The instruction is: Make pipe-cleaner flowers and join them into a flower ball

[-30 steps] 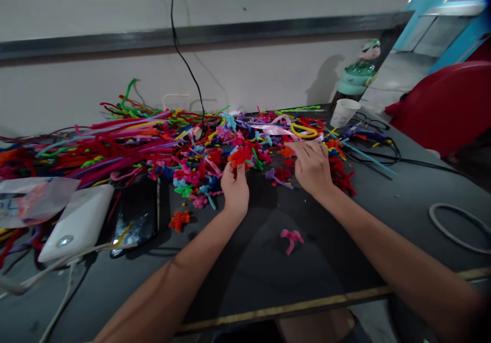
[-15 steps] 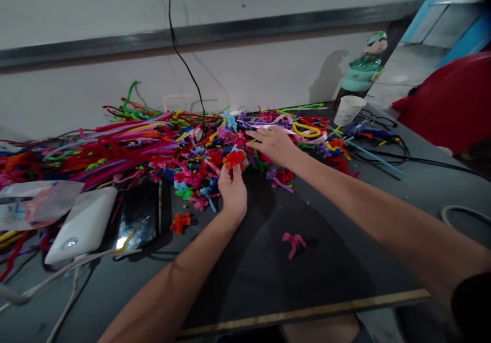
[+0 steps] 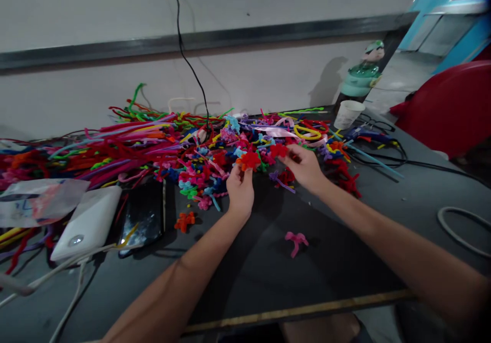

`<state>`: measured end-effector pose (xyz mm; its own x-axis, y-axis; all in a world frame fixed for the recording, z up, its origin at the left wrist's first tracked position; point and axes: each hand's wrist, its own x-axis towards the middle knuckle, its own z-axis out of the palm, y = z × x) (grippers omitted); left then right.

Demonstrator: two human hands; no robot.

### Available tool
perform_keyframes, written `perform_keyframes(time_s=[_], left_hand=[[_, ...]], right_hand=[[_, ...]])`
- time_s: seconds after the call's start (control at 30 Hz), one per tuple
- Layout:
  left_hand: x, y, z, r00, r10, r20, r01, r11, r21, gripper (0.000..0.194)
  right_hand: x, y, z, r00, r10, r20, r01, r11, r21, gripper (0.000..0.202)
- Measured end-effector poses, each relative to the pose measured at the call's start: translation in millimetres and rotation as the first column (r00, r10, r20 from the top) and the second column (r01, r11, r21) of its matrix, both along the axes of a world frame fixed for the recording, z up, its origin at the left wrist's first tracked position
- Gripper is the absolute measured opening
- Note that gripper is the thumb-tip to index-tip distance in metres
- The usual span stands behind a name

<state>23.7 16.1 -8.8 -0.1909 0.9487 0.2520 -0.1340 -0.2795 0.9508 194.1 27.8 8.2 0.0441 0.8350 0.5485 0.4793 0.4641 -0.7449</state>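
Note:
My left hand [image 3: 241,192] pinches a red and orange pipe-cleaner flower [image 3: 250,159] in front of the heap. To its right, my right hand [image 3: 305,168] holds a second flower, a red pipe-cleaner one [image 3: 279,151], between thumb and fingers. The two flowers are a short gap apart. Behind both hands lies a heap of coloured pipe-cleaner pieces [image 3: 192,171]. A purple pipe-cleaner piece [image 3: 283,181] rests on the table below my right hand. An orange pipe-cleaner flower [image 3: 184,221] and a pink three-armed piece [image 3: 296,243] lie nearer to me.
Long pipe cleaners [image 3: 126,143] spread along the wall. On the left are a white power bank [image 3: 88,222], a dark phone [image 3: 142,215] and a plastic bag [image 3: 38,202]. At the right stand a paper cup [image 3: 348,114], a green bottle [image 3: 358,82] and a blue glue gun [image 3: 370,133] with its cord.
My right hand has drawn back from the heap towards the right and now has a red flower in its fingers. My left hand still holds its flower.

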Motion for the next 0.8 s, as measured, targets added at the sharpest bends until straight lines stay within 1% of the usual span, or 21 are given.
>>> perform_keyframes(time_s=[0.03,0.1,0.17,0.23,0.33,0.43,0.5,0.6,0.73,0.8], left_hand=[[2,-2,0.8,0.999,-0.038,0.022,0.038,0.999,-0.008,0.016],[5,-7,3.2,0.99,-0.109,0.092,0.113,0.993,-0.042,0.015],[8,-11,6.4,0.966,-0.181,0.184,0.199,0.976,-0.087,0.017],[10,-15,9.3,0.941,-0.223,0.256,0.261,0.957,-0.124,0.019],[11,-17,9.9,0.937,-0.228,0.264,0.269,0.954,-0.132,0.02],[12,-18,5.8,0.943,-0.233,0.237,0.264,0.958,-0.109,0.024],[13,-18,3.2,0.946,-0.231,0.227,0.26,0.959,-0.11,0.024],[13,-18,2.7,0.959,-0.183,0.218,0.21,0.972,-0.109,0.021],[11,-17,5.3,0.979,-0.09,0.182,0.107,0.991,-0.084,0.022],[11,-17,5.5,0.987,-0.079,0.137,0.089,0.993,-0.072,0.023]], right_hand=[[-6,-11,-4.0,0.991,0.058,-0.118,-0.063,0.997,-0.038,0.021],[-18,-28,-8.0,0.949,0.13,-0.287,-0.161,0.983,-0.084,0.024],[-25,-37,-6.8,0.915,0.164,-0.368,-0.207,0.975,-0.079,0.025],[-28,-39,-3.2,0.903,0.175,-0.392,-0.209,0.977,-0.045,0.025],[-27,-41,0.3,0.918,0.17,-0.359,-0.189,0.982,-0.019,0.025],[-28,-46,-0.3,0.954,0.153,-0.258,-0.162,0.987,-0.015,0.021],[-30,-50,-0.8,0.972,0.118,-0.202,-0.117,0.993,0.014,0.016],[-33,-54,0.6,0.985,0.068,-0.156,-0.059,0.997,0.059,0.011],[-37,-58,2.4,0.988,0.12,-0.101,-0.111,0.989,0.093,0.007],[-38,-58,1.2,0.992,0.112,-0.063,-0.105,0.989,0.105,0.006]])
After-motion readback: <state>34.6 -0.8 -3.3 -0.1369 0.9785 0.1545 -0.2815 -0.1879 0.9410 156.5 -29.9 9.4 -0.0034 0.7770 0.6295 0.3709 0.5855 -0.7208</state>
